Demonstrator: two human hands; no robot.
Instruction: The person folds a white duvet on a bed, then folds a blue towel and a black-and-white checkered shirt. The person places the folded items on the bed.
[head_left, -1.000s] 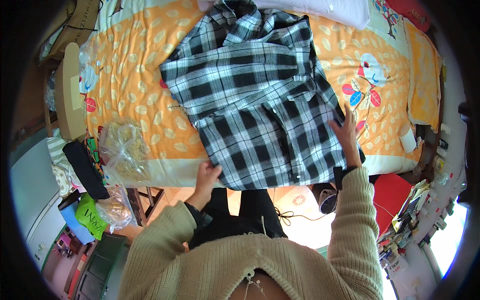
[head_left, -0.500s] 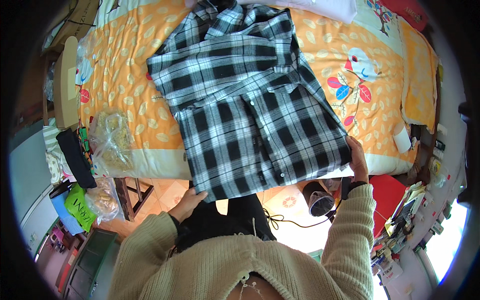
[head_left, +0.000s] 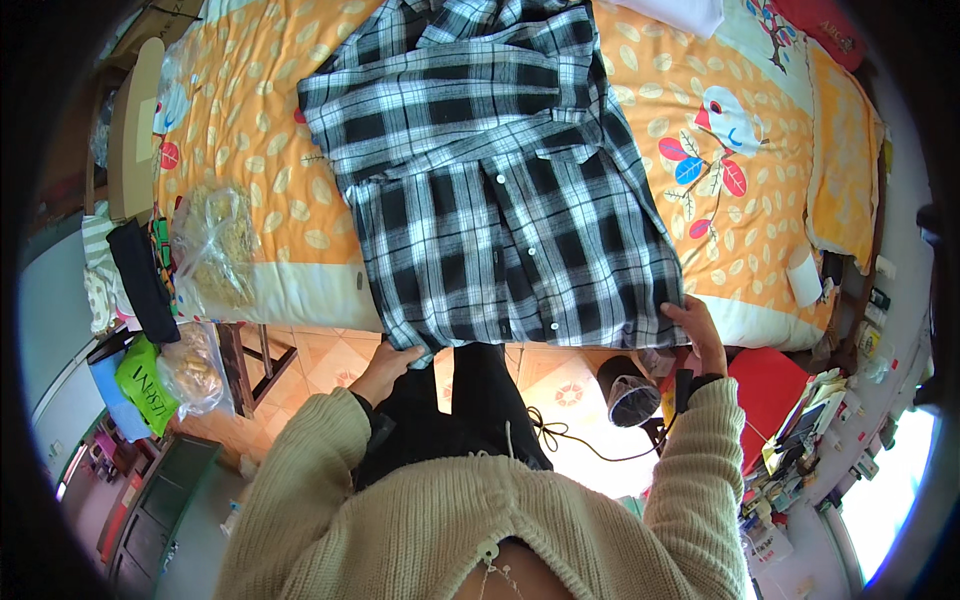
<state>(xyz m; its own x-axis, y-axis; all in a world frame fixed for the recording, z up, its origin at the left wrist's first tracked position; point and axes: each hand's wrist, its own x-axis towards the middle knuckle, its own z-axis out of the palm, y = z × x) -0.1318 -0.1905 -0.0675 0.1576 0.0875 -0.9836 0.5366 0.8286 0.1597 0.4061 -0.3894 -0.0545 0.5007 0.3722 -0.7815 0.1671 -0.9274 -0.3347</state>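
A black and white plaid shirt [head_left: 450,230] lies on the bed, its sleeves folded across the upper part and its hem at the near edge. White buttons run down the front opening. My left hand [head_left: 387,368] pinches the hem's left corner, with the thumb on top of the cloth. At the right corner of the hem, my right hand [head_left: 698,330] grips the fabric between thumb and fingers. The shirt's top end runs out of view at the upper edge.
An orange leaf-print bedspread [head_left: 270,190] covers the bed. Clear plastic bags [head_left: 215,245] with dried contents sit at its left. On the floor near my legs stand a dark bin [head_left: 632,395] and a black cable [head_left: 590,450]. A red item [head_left: 770,400] is at the right.
The shirt's hem has moved away from me onto the bed edge, both hands going with it. My right hand has shifted slightly inward, and the view has tilted a little.
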